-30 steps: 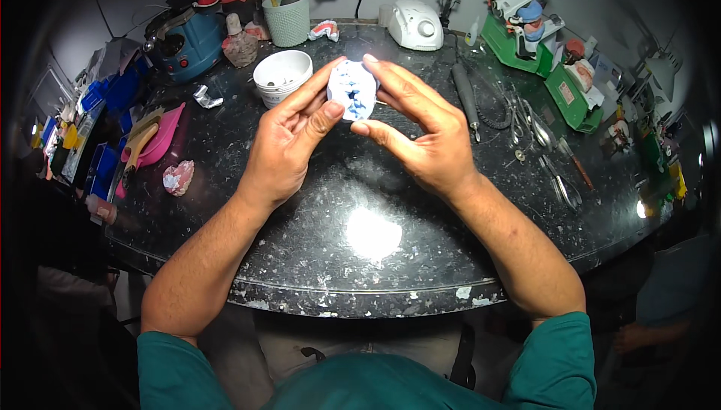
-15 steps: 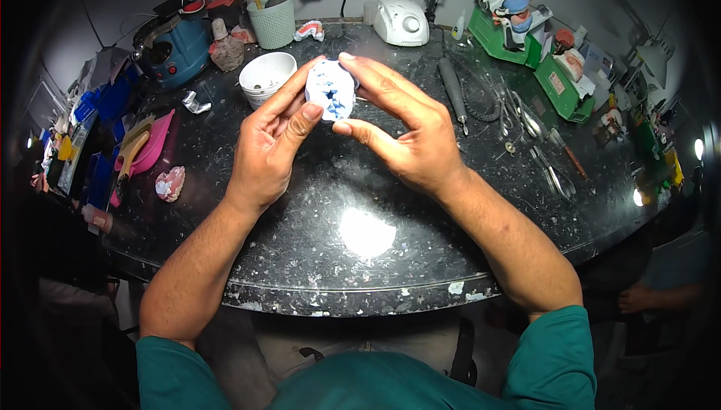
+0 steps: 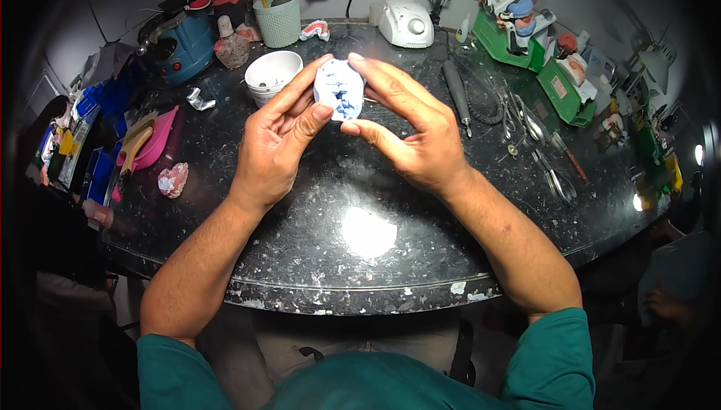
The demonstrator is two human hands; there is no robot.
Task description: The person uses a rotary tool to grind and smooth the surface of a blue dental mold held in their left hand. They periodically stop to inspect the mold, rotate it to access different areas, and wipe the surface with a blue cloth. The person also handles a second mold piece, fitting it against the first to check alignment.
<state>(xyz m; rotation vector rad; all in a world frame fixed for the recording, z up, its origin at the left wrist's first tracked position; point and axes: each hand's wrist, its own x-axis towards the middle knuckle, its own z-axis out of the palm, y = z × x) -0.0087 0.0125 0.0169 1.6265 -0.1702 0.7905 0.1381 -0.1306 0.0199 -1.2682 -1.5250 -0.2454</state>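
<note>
We look down at a dark, paint-flecked bench (image 3: 360, 185), with our two bare forearms reaching in from the lower edge. Between our hands, raised above the far middle of the bench, is a small oval moulded piece (image 3: 330, 85), white with blue hollows in its face.

Our left hand (image 3: 272, 153) holds the piece along its left side, thumb on the lower left of the face, fingers curled behind. Our right hand (image 3: 429, 138) is spread in a wide C: its fingertips meet the upper right edge, and its thumb points to the lower edge; we cannot tell whether that thumb presses.

Just left of the piece, beyond our left fingers, stands a white tub (image 3: 263, 97). Farther left lie a pink-and-white cast (image 3: 173, 180) and a pink dustpan (image 3: 159, 138). At the back are a blue machine (image 3: 184, 49), a pale woven-pattern cup (image 3: 279, 27) and a white box with a dial (image 3: 406, 22). To the right lie a grey handpiece (image 3: 456, 91), metal tools (image 3: 552, 176) and two green boxes (image 3: 567, 98).
</note>
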